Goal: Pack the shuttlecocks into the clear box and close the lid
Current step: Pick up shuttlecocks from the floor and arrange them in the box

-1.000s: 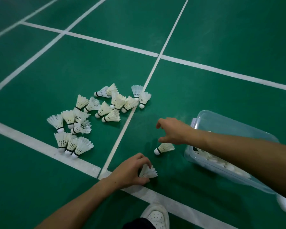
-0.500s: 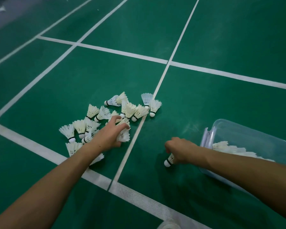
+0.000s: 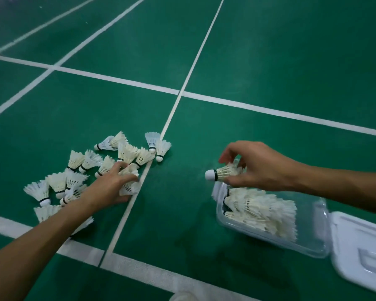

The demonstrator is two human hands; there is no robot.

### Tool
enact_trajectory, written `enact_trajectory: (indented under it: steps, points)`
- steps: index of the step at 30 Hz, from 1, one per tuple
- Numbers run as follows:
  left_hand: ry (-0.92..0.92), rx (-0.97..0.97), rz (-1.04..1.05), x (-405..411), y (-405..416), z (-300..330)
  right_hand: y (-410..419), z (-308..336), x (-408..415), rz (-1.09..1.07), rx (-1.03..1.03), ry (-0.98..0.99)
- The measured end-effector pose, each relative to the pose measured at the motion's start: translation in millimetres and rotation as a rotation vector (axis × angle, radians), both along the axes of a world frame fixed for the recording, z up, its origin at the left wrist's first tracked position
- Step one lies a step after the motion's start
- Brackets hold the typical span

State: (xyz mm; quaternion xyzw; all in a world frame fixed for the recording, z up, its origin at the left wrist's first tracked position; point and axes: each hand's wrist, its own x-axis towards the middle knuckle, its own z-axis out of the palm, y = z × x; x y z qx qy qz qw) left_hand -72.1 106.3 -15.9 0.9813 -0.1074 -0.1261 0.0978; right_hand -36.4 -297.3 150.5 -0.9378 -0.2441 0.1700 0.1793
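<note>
Several white feather shuttlecocks [image 3: 89, 160] lie in a loose pile on the green court floor at the left. My left hand [image 3: 104, 187] reaches into the pile and its fingers curl round two shuttlecocks [image 3: 129, 181] at the pile's right edge. My right hand [image 3: 256, 166] holds one shuttlecock [image 3: 223, 172] by its feathers, cork pointing left, just above the near-left corner of the clear box [image 3: 321, 242]. The box stands open on the floor at the right, with several shuttlecocks [image 3: 263, 211] piled inside.
The box's white lid [image 3: 363, 246] lies flat on the floor to the right of the box. White court lines [image 3: 178, 96] cross the floor between pile and box. The tip of a white shoe [image 3: 182, 297] shows at the bottom edge.
My right hand has lifted the single shuttlecock off the floor and carried it over the box's corner. My left hand stays in the pile, gripping shuttlecocks. The view has shifted, showing the lid.
</note>
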Motion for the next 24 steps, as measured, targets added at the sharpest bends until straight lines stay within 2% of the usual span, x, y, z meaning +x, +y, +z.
enact_trajectory:
  steps: [4, 8, 12, 17, 21, 24]
  points:
    - [-0.066, -0.265, 0.074, -3, -41, 33, -69, 25, -12, -0.21, 0.08, -0.044]
    - [-0.171, -0.507, -0.039, 7, -105, 77, -130, 24, -33, -0.448, 0.151, -0.097]
    - [-0.226, -0.683, -0.14, 15, -177, 112, -158, 4, -59, -0.566, 0.203, -0.09]
    - [-0.274, -0.787, -0.161, 29, -225, 122, -134, -45, -58, -0.491, 0.171, -0.119]
    - [-0.298, -0.8, -0.13, 35, -228, 113, -97, -92, -37, -0.363, 0.023, -0.191]
    - [-0.299, -0.795, -0.101, 35, -226, 105, -75, -123, -26, -0.349, -0.043, -0.278]
